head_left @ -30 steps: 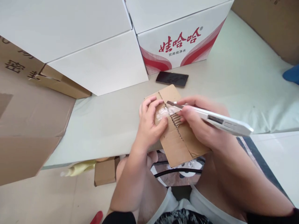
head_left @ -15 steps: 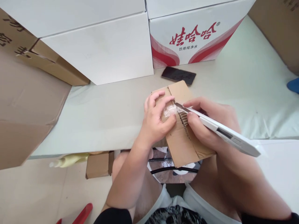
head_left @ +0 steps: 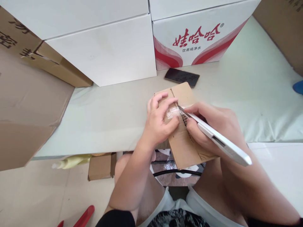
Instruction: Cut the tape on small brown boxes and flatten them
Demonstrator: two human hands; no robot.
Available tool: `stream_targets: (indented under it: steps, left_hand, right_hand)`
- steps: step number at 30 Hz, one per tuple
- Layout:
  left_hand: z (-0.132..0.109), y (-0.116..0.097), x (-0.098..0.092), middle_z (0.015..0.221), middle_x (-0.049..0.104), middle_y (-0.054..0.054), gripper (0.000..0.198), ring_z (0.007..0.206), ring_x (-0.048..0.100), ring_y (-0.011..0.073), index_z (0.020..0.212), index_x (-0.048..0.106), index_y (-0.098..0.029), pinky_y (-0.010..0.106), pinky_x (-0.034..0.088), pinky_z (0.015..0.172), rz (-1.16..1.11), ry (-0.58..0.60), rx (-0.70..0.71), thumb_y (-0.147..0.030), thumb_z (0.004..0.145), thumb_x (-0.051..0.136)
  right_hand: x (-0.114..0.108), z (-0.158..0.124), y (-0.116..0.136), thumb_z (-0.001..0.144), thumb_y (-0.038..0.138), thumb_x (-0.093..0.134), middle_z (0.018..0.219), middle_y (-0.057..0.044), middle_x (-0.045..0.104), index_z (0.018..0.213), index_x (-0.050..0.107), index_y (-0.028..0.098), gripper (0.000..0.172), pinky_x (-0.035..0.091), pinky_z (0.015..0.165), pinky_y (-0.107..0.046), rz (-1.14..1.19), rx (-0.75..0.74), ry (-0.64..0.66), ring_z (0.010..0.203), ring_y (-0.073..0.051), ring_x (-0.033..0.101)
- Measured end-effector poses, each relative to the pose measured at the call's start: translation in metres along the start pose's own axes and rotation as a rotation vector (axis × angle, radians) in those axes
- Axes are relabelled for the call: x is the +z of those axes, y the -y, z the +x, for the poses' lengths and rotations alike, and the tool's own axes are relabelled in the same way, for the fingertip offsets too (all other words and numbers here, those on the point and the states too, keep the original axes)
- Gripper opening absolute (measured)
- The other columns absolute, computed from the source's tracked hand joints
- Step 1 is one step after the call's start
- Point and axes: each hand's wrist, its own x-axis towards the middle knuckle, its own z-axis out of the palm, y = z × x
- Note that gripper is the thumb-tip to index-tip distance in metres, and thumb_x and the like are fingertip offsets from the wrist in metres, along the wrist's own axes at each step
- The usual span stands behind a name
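A small brown cardboard box lies tilted at the table's front edge, above my lap. My left hand rests on its upper left part with the fingers spread, steadying it beside a patch of clear tape. Held in my right hand is a white utility knife, its blade tip touching the box near my left index finger. A torn slit with ridged cardboard runs below the blade, partly hidden by my right fingers.
A dark phone lies behind the box. White cartons and a red-printed carton stand at the back. A large brown carton is at the left. Below are a yellow bottle and a small box.
My right hand has shifted slightly left, and the knife's rear end has swung left and toward me. My left hand keeps its place on the box.
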Motion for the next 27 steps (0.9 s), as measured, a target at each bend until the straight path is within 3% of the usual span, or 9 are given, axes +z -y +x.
stream_targets:
  steps: [21,27]
  left_hand:
    - [0.001,0.0016,0.0008,0.147,0.047,0.013,0.045,0.146,0.041,0.0329,0.129,0.062,-0.025,0.052,0.032,0.125,0.016,0.002,-0.003,-0.035,0.086,0.061]
    - [0.0017,0.0018,-0.0013,0.148,0.046,0.013,0.045,0.147,0.041,0.0324,0.131,0.061,-0.024,0.051,0.032,0.125,0.018,0.022,-0.019,-0.037,0.087,0.061]
  right_hand:
    - [-0.0041,-0.001,0.0,0.078,0.023,0.054,0.071,-0.001,0.072,0.086,0.069,0.023,0.017,0.043,0.057,-0.027,0.077,0.065,0.029,0.058,-0.016,0.062]
    - [-0.0093,-0.0008,-0.0007,0.074,0.021,0.052,0.054,0.003,0.058,0.069,0.06,0.023,0.009,0.038,0.051,-0.026,0.184,0.027,0.086,0.047,-0.012,0.047]
